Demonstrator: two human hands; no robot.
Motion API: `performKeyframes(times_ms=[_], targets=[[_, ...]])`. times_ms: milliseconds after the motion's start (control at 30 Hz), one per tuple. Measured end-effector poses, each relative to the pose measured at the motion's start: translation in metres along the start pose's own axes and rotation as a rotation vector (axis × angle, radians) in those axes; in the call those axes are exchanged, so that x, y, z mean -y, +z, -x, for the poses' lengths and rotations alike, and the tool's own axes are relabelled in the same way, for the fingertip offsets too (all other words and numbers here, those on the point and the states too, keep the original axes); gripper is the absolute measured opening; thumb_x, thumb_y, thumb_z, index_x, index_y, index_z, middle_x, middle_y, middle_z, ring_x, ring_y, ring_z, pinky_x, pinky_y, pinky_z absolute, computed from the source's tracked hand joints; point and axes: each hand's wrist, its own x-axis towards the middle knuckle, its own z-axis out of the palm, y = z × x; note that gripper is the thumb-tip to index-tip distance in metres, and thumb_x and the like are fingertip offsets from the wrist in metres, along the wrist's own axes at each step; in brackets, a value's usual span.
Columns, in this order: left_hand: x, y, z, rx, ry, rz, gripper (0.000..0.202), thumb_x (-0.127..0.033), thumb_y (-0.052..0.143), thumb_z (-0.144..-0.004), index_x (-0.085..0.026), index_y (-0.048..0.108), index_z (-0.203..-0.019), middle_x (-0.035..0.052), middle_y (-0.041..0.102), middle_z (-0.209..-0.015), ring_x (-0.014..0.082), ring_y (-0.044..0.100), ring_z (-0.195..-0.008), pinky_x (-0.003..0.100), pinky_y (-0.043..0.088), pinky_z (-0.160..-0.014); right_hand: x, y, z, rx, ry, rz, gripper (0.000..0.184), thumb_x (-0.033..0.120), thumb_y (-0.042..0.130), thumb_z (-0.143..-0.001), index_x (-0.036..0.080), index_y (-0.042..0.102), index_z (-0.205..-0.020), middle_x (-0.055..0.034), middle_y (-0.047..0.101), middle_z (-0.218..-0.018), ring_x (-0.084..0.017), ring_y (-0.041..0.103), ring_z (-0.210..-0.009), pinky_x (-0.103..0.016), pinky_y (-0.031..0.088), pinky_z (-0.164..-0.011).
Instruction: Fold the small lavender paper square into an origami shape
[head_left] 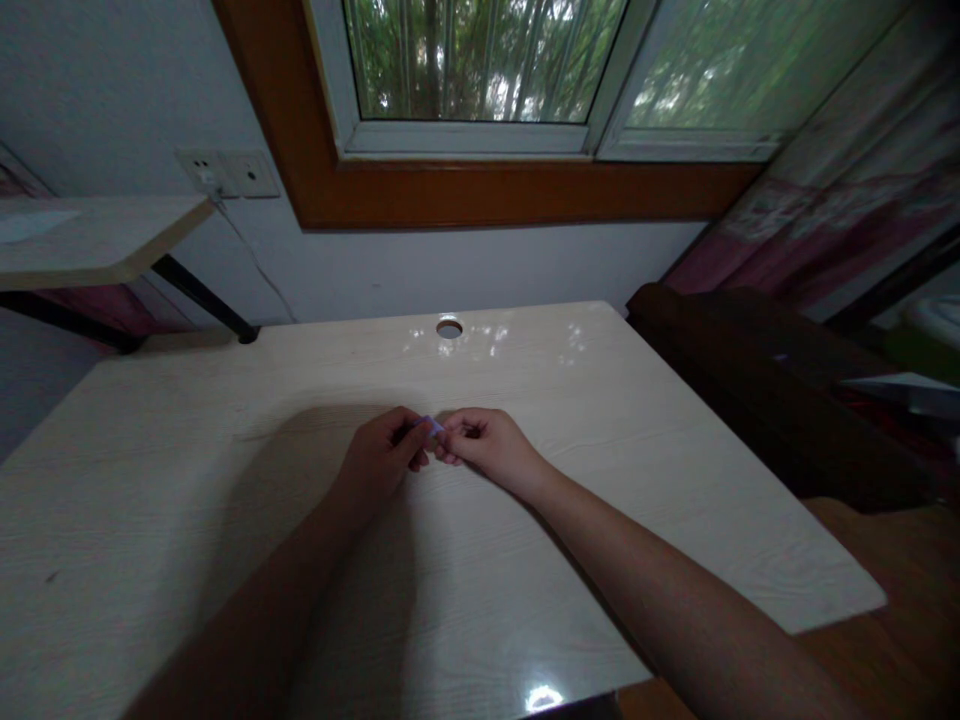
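Observation:
A small purple piece, perhaps folded paper (433, 425), shows between my two hands over the middle of the desk. My left hand (386, 450) pinches its left side between thumb and fingers. From the other side, the thumb and fingertips of my right hand (484, 440) close on its right end. Most of the piece is hidden by my fingers, so its full shape and exact kind cannot be made out. Both hands are close together, just above the pale wooden desk top (540, 560).
A round cable hole (449, 329) lies near the desk's back edge. At left, a raised shelf (97, 235) stands on black legs. Behind are a wall socket (229, 173) with a plugged-in cord and a window (480, 60). Dark furniture (750, 390) is at right.

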Motion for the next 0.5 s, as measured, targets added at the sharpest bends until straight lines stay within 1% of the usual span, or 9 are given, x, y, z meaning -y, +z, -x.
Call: performKeyframes(times_ms=[167, 300, 400, 500], targets=[[0.0012, -0.0016, -0.0020, -0.053, -0.051, 0.078, 0.027, -0.044, 0.064, -0.085, -0.018, 0.066, -0.080, 0.0011, 0.066, -0.065, 0.0133, 0.058, -0.052, 0.024, 0.045, -0.051, 0.0026, -0.0012, -0.0004, -0.043, 0.003, -0.043, 0.014, 0.029, 0.069, -0.075, 0.015, 0.071, -0.079, -0.0032, 0.070, -0.070, -0.011, 0.060, -0.058, -0.026, 0.050, -0.060], [-0.0021, -0.0034, -0.0027, -0.082, -0.080, 0.173, 0.026, -0.042, 0.066, -0.083, -0.017, 0.064, -0.076, 0.0004, 0.065, -0.064, 0.0126, 0.057, -0.053, 0.023, 0.045, -0.051, -0.0023, -0.0051, -0.0028, -0.088, 0.011, -0.113, 0.016, 0.029, 0.071, -0.074, 0.015, 0.070, -0.081, -0.0039, 0.071, -0.072, -0.011, 0.061, -0.059, -0.026, 0.051, -0.061], [-0.0020, -0.0030, -0.0028, -0.084, -0.087, 0.193, 0.025, -0.041, 0.067, -0.083, -0.017, 0.064, -0.076, 0.0000, 0.064, -0.064, 0.0122, 0.057, -0.053, 0.023, 0.045, -0.051, -0.0047, -0.0065, -0.0032, -0.076, 0.003, -0.131, 0.019, 0.033, 0.071, -0.077, 0.015, 0.070, -0.083, -0.0050, 0.072, -0.076, -0.012, 0.063, -0.062, -0.027, 0.052, -0.064], [0.0002, -0.0017, -0.0028, -0.067, -0.085, 0.182, 0.026, -0.042, 0.066, -0.083, -0.017, 0.064, -0.077, 0.0003, 0.064, -0.065, 0.0121, 0.056, -0.053, 0.023, 0.045, -0.051, -0.0033, -0.0055, -0.0017, -0.036, -0.018, -0.089, 0.022, 0.036, 0.070, -0.081, 0.015, 0.071, -0.087, -0.0052, 0.072, -0.079, -0.012, 0.062, -0.065, -0.027, 0.051, -0.066]])
